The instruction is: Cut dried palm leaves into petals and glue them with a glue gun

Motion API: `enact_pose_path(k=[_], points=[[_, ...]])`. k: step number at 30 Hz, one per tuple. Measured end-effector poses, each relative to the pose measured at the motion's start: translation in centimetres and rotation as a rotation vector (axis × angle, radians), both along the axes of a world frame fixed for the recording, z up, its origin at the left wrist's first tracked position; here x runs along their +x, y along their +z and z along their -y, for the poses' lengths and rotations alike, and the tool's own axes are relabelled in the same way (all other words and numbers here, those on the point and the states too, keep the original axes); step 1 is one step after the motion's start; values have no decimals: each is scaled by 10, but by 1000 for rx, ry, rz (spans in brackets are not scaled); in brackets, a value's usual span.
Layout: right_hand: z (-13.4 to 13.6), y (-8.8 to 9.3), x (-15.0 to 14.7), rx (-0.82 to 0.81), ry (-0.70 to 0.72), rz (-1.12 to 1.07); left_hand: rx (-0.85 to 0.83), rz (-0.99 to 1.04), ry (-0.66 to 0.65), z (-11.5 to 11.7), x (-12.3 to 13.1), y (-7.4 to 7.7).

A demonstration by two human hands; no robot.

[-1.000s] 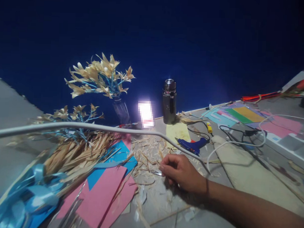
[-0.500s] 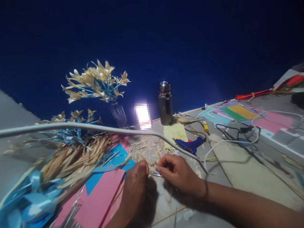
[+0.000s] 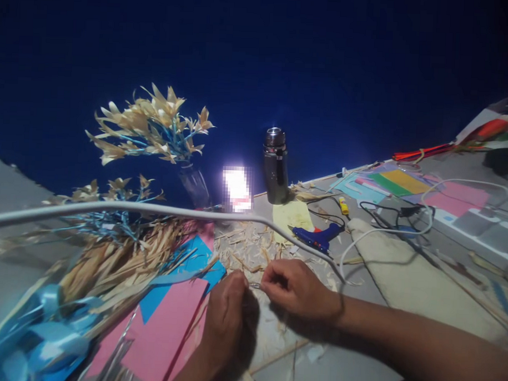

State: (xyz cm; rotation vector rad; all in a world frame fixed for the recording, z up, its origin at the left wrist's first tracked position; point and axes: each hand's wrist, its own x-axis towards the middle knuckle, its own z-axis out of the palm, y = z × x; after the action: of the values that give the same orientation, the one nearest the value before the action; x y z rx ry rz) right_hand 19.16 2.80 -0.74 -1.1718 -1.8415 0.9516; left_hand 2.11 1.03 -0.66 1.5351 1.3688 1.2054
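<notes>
Far left, a bundle of shiny light-blue ribbon [image 3: 44,333] lies at the lower edge of my view. Above it a white round cable [image 3: 132,208] arcs across, close to the camera. Under the cable there is a heap of dry straw-coloured leaf strips [image 3: 122,258], rough and stiff, partly over a smooth pink paper sheet [image 3: 166,332] and a blue paper sheet [image 3: 197,258]. Behind, near the far edge of the grey surface [image 3: 347,371], a clear glass vase [image 3: 193,185] holds a sprig of straw leaves on blue stems [image 3: 148,123].

Centre: the left hand [image 3: 228,312] shows its back to me, fingers curled in and hidden, so I cannot tell if it grips. Its tips meet a small thin silvery piece [image 3: 254,285], too small to identify, just above the pink sheet's right edge. The right hand [image 3: 296,286] pinches this piece between thumb & forefinger, other fingers folded narrow. Loose straw shavings [image 3: 252,249] lie around both hands, w/ bare grey surface only in front of the wrists.

Right: a cylindrical steel flask [image 3: 275,166] stands upright at the far edge. Near it are a yellow paper [image 3: 292,214] and a blue plastic glue gun [image 3: 319,237], then a beige soft mat [image 3: 401,273], well apart from the hands.
</notes>
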Motion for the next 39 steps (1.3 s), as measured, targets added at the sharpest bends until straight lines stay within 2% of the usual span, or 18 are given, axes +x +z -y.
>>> enact_pose_path(k=[3, 6, 11, 15, 21, 23, 25, 28, 30, 32, 34, 39], points=[[1, 2, -1, -61, 43, -29, 39, -84, -57, -1, 0, -1], [1, 5, -2, -101, 74, -65, 128, -201, -44, -3, 1, -4], [-1, 5, -1, -133, 47, -29, 155, -213, -42, 0, 2, -9], [-2, 0, 2, -104, 41, 12, 152, -208, -66, 2, 2, -10], [-3, -7, 5, 50, 18, 113, 54, -132, -117, 0, 1, -10], [-3, -7, 5, 64, 11, 131, 2, -51, -118, 0, 0, -10], [-3, -5, 5, 24, 4, 101, -104, 156, -89, 1, 0, -9], [-2, 1, 2, -156, 15, -81, -364, 588, -6, 3, 2, -7], [0, 5, -2, -308, 30, -259, -518, 764, -2, 2, 4, -6], [3, 7, -7, -422, 31, -409, -588, 815, -48, 1, 6, -8], [5, 5, -11, -486, 25, -496, -574, 824, -86, 0, 9, -12], [5, -8, -17, -485, -14, -542, -514, 822, -76, 0, 12, -14]])
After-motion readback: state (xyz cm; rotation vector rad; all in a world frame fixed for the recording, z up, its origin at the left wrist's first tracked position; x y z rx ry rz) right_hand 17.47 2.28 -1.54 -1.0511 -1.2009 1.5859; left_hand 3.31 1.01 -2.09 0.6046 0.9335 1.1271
